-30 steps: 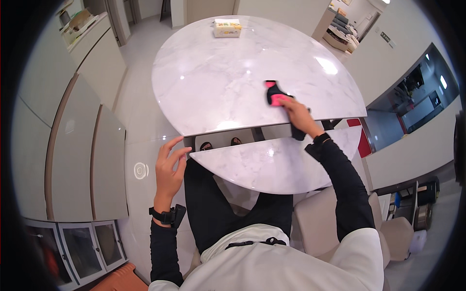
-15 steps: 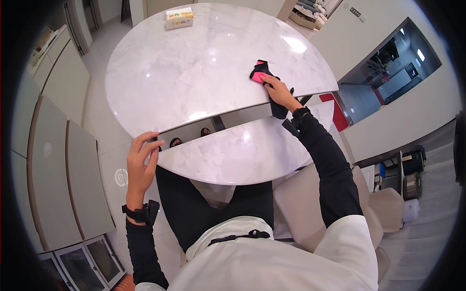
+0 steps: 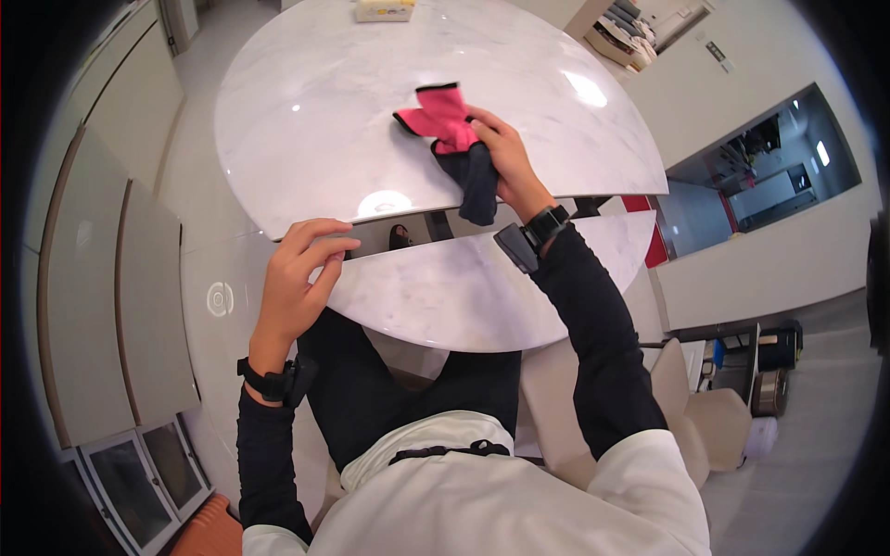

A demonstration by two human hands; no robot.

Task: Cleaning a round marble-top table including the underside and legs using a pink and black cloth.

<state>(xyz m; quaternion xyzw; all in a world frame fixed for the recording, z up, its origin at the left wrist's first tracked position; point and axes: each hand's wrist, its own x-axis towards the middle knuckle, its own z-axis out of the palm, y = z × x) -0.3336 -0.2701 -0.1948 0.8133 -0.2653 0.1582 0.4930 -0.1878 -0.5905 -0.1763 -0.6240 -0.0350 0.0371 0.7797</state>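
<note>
My right hand (image 3: 505, 157) grips a limp pink fabric piece (image 3: 445, 116) with black edging. Its dark navy part (image 3: 477, 185) hangs down beneath my fingers, over the edge at the table's gap. It resembles a glove or sock, but the exact kind is unclear. The cloth is above the white marble-patterned tabletop (image 3: 324, 120). My left hand (image 3: 301, 278) has its fingers apart and holds nothing. It is at the left end of the gap between the main tabletop and the smaller near leaf (image 3: 445, 296).
A yellow and white tissue pack (image 3: 385, 9) lies at the table's far edge. Tall cabinets (image 3: 83, 278) line the left side. Beige chairs (image 3: 556, 389) stand at the near right, and an orange ribbed thing (image 3: 206, 530) is at the lower left.
My right hand has lifted the pink and navy cloth and carried it left, so more of it hangs open. My left hand has shifted slightly right and up.
</note>
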